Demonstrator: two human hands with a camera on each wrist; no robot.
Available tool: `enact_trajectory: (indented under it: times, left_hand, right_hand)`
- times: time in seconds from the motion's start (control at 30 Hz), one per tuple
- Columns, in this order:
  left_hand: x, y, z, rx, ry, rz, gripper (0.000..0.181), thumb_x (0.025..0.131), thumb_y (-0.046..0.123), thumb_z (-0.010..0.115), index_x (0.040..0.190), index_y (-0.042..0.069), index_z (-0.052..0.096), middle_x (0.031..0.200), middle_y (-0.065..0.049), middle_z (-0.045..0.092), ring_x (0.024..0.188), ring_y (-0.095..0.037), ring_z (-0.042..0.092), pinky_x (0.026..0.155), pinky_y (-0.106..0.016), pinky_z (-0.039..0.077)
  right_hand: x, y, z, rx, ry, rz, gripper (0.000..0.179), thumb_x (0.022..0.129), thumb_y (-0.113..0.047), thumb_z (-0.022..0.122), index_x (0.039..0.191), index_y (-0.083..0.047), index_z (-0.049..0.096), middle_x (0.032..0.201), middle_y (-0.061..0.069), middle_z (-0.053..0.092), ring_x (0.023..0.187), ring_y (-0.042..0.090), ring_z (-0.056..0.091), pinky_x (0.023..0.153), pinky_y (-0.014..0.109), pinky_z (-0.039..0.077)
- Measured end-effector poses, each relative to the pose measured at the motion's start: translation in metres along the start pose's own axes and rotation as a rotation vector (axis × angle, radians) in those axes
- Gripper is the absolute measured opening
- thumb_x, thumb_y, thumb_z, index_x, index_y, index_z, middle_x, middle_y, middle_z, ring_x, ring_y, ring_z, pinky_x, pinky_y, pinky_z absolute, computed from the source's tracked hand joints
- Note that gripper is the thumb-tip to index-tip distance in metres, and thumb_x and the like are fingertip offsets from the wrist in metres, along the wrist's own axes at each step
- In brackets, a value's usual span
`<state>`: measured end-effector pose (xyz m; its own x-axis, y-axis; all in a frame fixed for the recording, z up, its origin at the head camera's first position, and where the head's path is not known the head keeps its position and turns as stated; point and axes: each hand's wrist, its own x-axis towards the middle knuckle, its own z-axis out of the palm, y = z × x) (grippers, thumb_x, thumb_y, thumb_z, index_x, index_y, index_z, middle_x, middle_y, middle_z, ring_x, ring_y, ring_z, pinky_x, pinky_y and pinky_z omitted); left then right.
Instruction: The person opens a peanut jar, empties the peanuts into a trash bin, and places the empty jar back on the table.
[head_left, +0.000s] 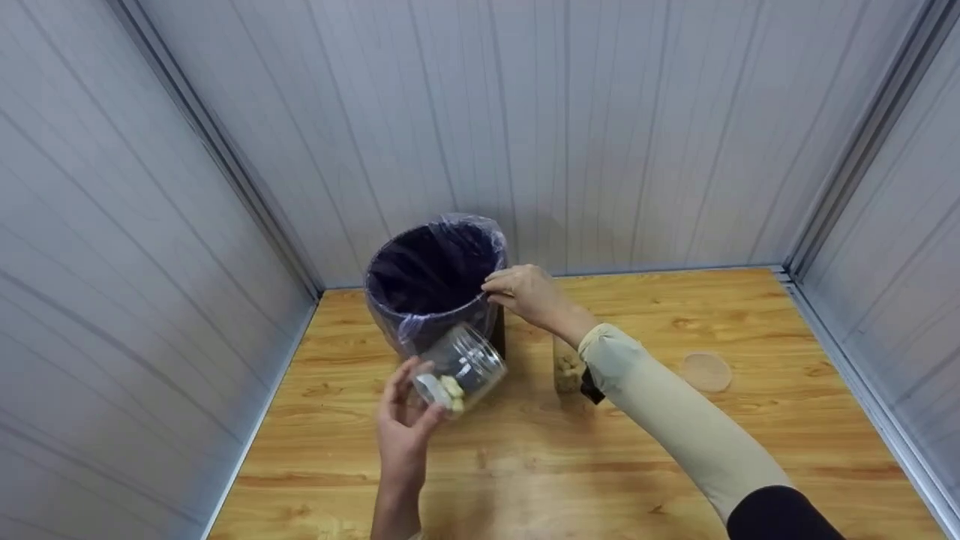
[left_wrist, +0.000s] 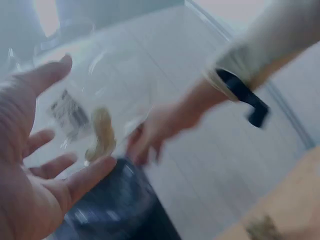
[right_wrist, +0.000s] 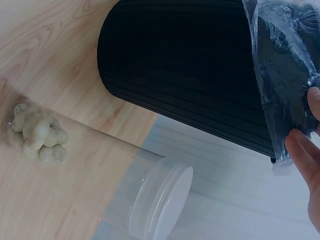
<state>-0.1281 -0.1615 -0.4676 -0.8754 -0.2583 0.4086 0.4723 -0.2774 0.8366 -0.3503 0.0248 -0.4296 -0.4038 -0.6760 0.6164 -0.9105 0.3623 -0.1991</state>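
I'm seeing a black, ribbed, round bin (right_wrist: 185,60); the right hand (head_left: 529,294) is pinching its soft, slippery-looking clear film liner (head_left: 415,330) at the rim's 4 o'clock. At the bin's 6 o'clock, the left hand (head_left: 407,427) is gripping a tilted, clear, smooth cylindrical jar (head_left: 474,358) by its 8 o'clock end; I'm judging it stiff, slick, best held around the body. Blur is masking how many pale tan peanuts (left_wrist: 102,131), probably light, brittle, it's holding.
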Motion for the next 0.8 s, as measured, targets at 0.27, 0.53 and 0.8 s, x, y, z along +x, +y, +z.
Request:
enact_trajectory:
  times: [0.27, 0.53, 0.8]
  left_hand:
    - [0.042, 0.040, 0.003, 0.209, 0.224, 0.148, 0.070, 0.072, -0.014, 0.076, 0.135, -0.005, 0.046, 0.126, -0.019, 0.049, 0.103, -0.034, 0.058, 0.076, -0.037, 0.058]
    - [0.075, 0.042, -0.006, 0.575, 0.350, 0.218, 0.078, 0.067, 0.016, 0.090, 0.135, 0.007, 0.053, 0.127, -0.010, 0.050, 0.104, -0.030, 0.059, 0.080, -0.032, 0.057]
    - [0.093, 0.045, -0.010, 0.831, 0.320, 0.273, 0.081, 0.065, 0.025, 0.092, 0.135, 0.007, 0.054, 0.121, -0.013, 0.054, 0.097, -0.026, 0.058, 0.073, -0.029, 0.058]
  right_hand:
    - [0.001, -0.002, 0.000, -0.017, -0.009, 0.026, 0.018, 0.085, -0.008, 0.074, 0.102, -0.004, 0.076, 0.107, 0.011, 0.071, 0.096, 0.026, 0.068, 0.087, 0.035, 0.055]
    - [0.002, -0.004, 0.001, -0.021, -0.015, 0.048, 0.019, 0.087, -0.011, 0.073, 0.105, -0.004, 0.075, 0.110, 0.011, 0.070, 0.100, 0.024, 0.067, 0.089, 0.035, 0.054]
    - [0.001, -0.003, 0.001, -0.001, 0.016, 0.030, 0.019, 0.086, -0.010, 0.074, 0.104, -0.004, 0.075, 0.109, 0.011, 0.070, 0.100, 0.025, 0.067, 0.088, 0.035, 0.054]
